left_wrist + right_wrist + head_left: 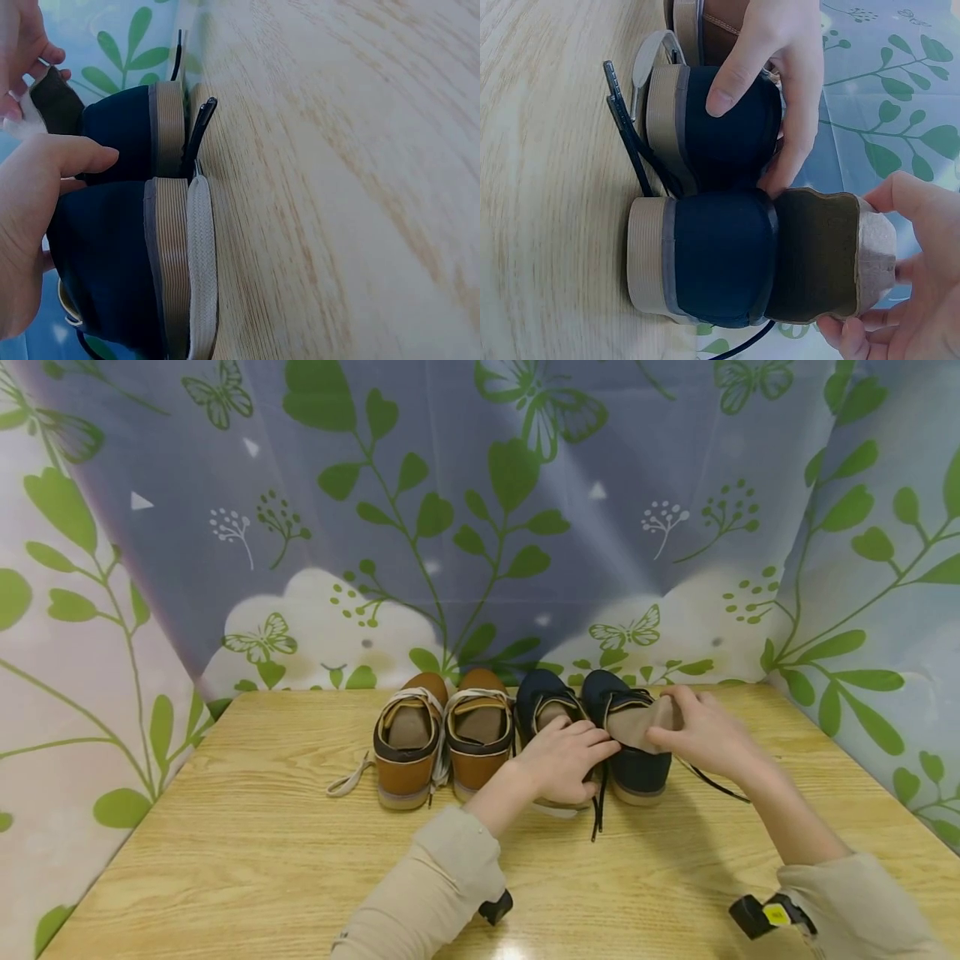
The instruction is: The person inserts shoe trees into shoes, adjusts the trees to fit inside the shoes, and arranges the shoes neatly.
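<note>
Two navy shoes [542,685] stand side by side, toes toward the back wall. My right hand [708,731] pinches the end of a beige insole [633,727], which slants up out of the opening of the right navy shoe [641,775]. In the right wrist view, the insole's darker underside [814,255] faces the camera, the fingers at its pale end. My left hand [558,760] lies over the heel of the left navy shoe [105,262]. Its thumb presses the heel, and its other fingers reach over the collar toward the right shoe, partly hidden.
Two brown shoes [405,772] with pale laces stand just left of the navy pair. A pale lace [348,778] and black laces [597,810] trail on the wooden table [300,843]. A patterned cloth [480,527] rises behind and on both sides.
</note>
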Motion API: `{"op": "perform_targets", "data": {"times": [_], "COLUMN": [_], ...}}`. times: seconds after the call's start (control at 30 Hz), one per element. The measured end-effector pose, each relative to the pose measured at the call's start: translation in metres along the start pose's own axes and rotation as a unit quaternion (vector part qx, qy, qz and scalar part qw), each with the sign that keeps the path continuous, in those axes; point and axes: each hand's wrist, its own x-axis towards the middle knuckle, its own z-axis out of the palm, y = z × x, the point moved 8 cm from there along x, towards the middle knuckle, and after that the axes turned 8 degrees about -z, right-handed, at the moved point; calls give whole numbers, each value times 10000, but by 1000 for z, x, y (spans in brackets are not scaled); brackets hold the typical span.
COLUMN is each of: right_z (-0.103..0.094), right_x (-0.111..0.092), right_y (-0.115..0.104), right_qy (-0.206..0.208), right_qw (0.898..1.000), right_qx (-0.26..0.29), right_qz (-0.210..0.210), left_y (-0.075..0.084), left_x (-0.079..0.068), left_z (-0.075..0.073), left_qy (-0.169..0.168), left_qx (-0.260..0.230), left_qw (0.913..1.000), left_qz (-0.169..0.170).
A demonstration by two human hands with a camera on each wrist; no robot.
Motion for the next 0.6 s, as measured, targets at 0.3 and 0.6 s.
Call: {"op": "perform_targets", "data": {"times": [0.3,0.6], "right_z": [4,6], "right_x": [3,6], "right_y": [1,3], "right_qy": [57,56], "right_qw": [10000,9999], "right_qx": [31,152], "right_qz": [-26,27], "left_y": [1,1], "left_x": [0,0], "left_z": [0,-1], "left_qy": [-52,11], "left_qx": [55,-8], "left_qw": [10000,10000], "left_qz": [4,10]}}
